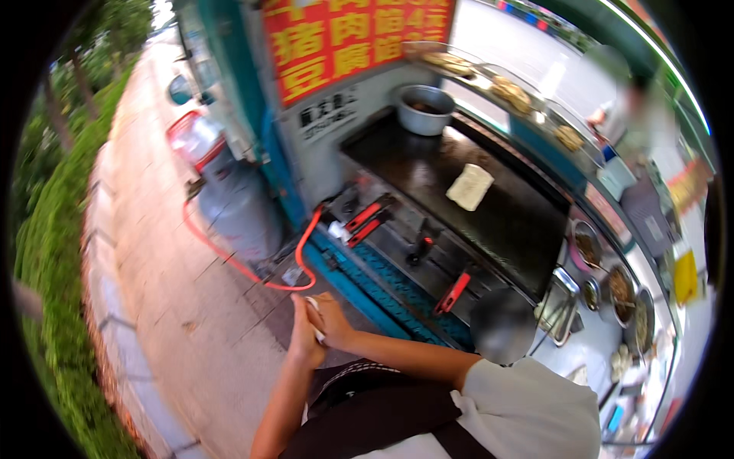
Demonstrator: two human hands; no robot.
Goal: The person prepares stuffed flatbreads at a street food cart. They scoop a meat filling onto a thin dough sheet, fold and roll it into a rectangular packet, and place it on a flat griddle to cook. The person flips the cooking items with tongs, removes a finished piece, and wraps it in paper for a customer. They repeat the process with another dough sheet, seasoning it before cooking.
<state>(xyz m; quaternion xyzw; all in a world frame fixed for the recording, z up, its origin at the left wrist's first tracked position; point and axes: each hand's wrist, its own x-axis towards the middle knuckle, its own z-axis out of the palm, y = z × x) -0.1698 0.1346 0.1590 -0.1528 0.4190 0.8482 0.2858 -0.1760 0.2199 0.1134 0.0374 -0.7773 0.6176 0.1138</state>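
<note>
My left hand (305,337) and my right hand (334,322) are pressed together low in front of my body, over the pavement. Between them is a crumpled white piece of tissue or cloth (319,335), mostly hidden by the palms and fingers. Up and to the right, a black flat griddle (516,235) is set in a teal food stall. One pale, roughly square piece of flat dough (470,187) lies on it, apart from both hands. A grey metal pot (425,117) stands at the griddle's far corner.
Left of the stall stands a gas cylinder (238,212) with an orange-red hose (229,263). Red-handled valves (453,292) line the griddle's front. Bowls of filling (621,292) stand right. Flatbreads (507,93) fill a raised rack. Another person (622,120) is beyond the counter.
</note>
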